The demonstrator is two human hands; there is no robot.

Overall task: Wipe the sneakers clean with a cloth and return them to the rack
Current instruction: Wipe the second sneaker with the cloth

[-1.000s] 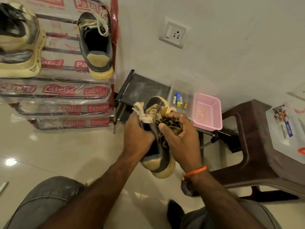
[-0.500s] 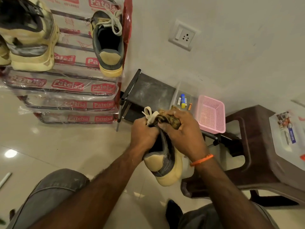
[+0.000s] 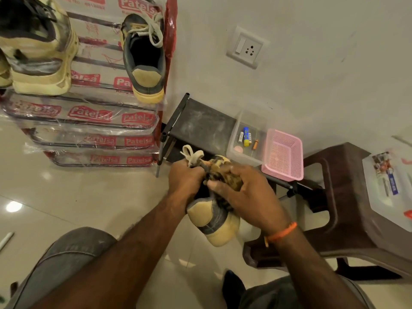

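Observation:
I hold a grey and tan sneaker (image 3: 213,219) in front of me, heel toward me and toe pointing away. My left hand (image 3: 184,182) grips its left side near the white laces. My right hand (image 3: 243,195) presses a dark mottled cloth (image 3: 219,171) onto the top of the shoe, hiding the tongue and toe. The matching sneaker (image 3: 143,56) stands on the top shelf of the plastic-wrapped rack (image 3: 89,112) at the upper left, heel outward. A bulkier cream and black sneaker (image 3: 38,45) sits to its left.
A low dark stand (image 3: 200,128) against the wall carries a clear box with batteries (image 3: 246,137) and a pink basket (image 3: 283,152). A brown plastic stool (image 3: 341,197) with a clear lidded box (image 3: 388,188) stands at right. My knees fill the bottom edge.
My right hand has slid the cloth further over the top of the sneaker, covering the laces and toe. The shoe has tilted so its heel shows more.

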